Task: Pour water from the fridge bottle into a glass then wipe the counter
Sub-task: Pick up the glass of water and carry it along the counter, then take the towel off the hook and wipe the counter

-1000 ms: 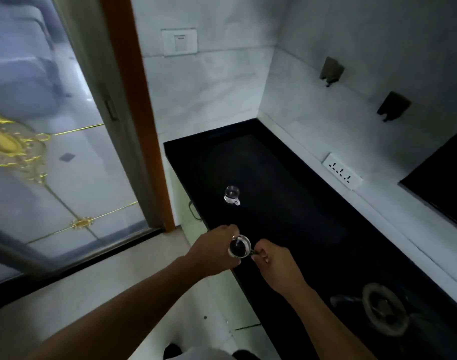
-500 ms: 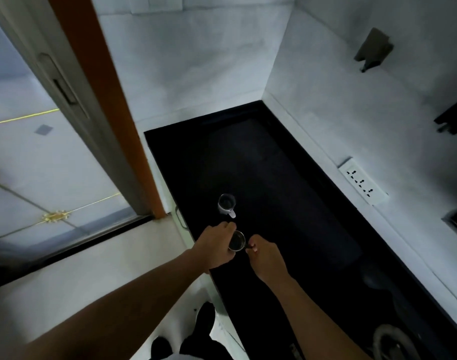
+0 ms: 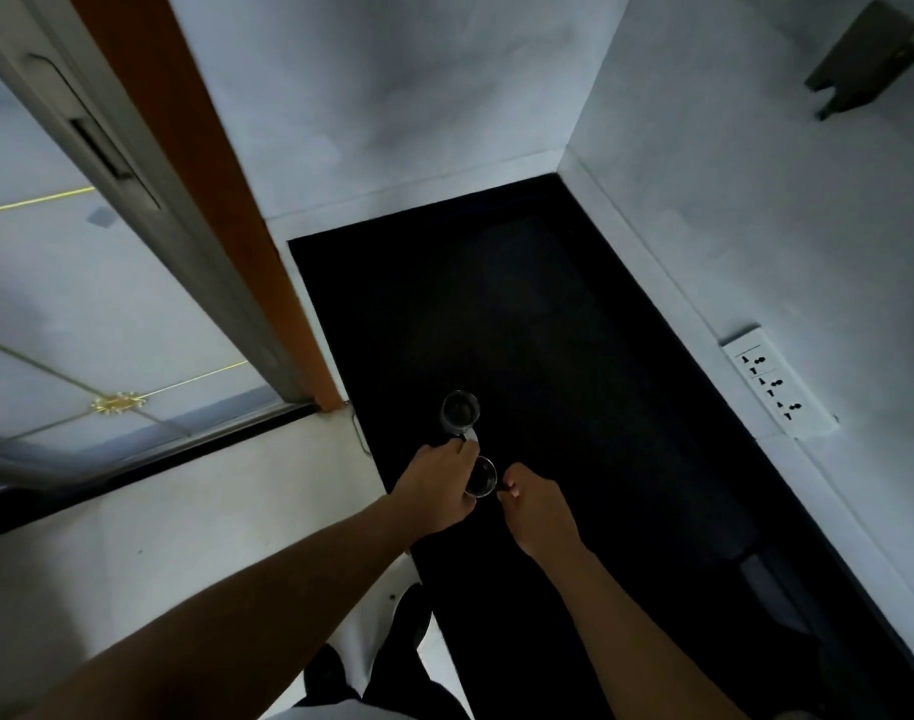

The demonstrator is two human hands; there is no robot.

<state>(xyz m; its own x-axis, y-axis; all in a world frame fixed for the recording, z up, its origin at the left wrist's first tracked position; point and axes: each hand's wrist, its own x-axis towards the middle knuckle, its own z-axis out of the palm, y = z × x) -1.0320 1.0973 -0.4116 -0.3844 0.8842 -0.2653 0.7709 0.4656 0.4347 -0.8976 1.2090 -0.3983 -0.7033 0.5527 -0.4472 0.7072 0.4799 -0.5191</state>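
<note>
A small clear glass with a handle (image 3: 483,478) is held between both hands just above the near left edge of the black counter (image 3: 574,356). My left hand (image 3: 436,485) wraps its body from the left. My right hand (image 3: 540,509) pinches its handle from the right. A second clear handled glass (image 3: 460,410) stands upright on the counter just beyond, almost touching my left fingers. No bottle or cloth is in view.
An orange and grey door frame (image 3: 210,174) rises left of the counter's end. White walls close the counter's far end and right side, with a socket strip (image 3: 779,389) and a dark wall hook (image 3: 865,59). A cabinet handle (image 3: 361,433) sits below the counter edge.
My view has tilted down and moved closer to the counter's left end. The held glass now sits nearer the standing glass. The stove burner has dropped out of view.
</note>
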